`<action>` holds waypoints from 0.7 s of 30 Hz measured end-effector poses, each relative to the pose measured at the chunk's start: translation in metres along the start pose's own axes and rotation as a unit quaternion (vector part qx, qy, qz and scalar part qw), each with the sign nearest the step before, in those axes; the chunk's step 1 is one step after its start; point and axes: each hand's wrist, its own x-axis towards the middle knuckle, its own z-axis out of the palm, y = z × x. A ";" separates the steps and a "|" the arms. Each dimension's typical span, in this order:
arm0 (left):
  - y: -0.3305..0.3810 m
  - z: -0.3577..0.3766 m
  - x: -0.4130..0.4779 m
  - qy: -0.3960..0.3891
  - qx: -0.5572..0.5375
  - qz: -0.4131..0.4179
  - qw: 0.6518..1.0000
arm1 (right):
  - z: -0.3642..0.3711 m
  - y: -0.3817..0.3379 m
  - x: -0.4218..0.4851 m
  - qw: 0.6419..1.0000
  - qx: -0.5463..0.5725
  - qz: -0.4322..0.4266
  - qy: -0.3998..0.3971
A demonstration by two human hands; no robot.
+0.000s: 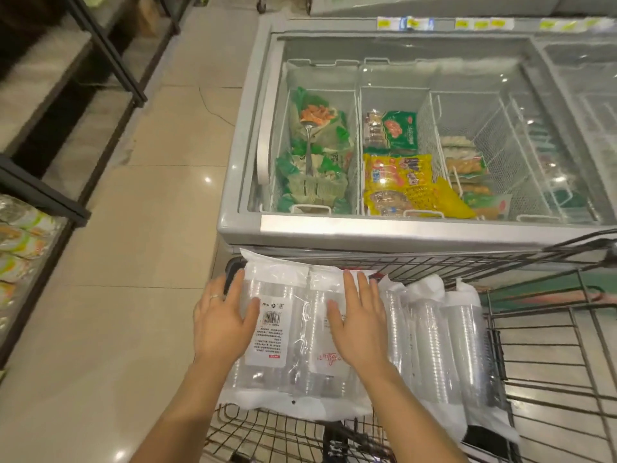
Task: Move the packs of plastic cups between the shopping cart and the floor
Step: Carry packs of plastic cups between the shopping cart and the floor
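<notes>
The top pack of plastic cups (pixel 290 332) lay directly under both grips, at the left end of the shopping cart (pixel 547 359). Its long axis ran away from the person, the far end reaching the cart's rim just below the freezer (pixel 400 228). The left grip (pixel 222 324) sat at the pack's left edge, fingers straight along the side and thumb spread onto the top face. The right grip (pixel 359 324) rested flat on the right half of the top, fingers straight and together, pointing at the far end. Neither grip was closed round the pack; both were apart and only pressing on it. They bracketed the pack across its short width, about evenly near. The bare floor (pixel 133 269) lay to the left, on the left grip's side, so a lift out would probably swing that way. The pack looked like two sleeves of clear stacked cups side by side in thin, glossy film with white ends and a white barcode label, likely light and slippery. More packs (pixel 434 345) lay parallel just beside it on the right.
</notes>
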 end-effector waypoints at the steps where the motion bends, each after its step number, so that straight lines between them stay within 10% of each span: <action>1: 0.002 -0.012 0.001 0.013 -0.002 -0.001 1.000 | -0.009 -0.009 0.003 1.000 -0.007 -0.007 -0.002; 21: -0.105 -0.325 -0.142 0.286 0.095 -0.127 0.945 | -0.126 -0.346 -0.065 0.918 -0.058 -0.392 0.028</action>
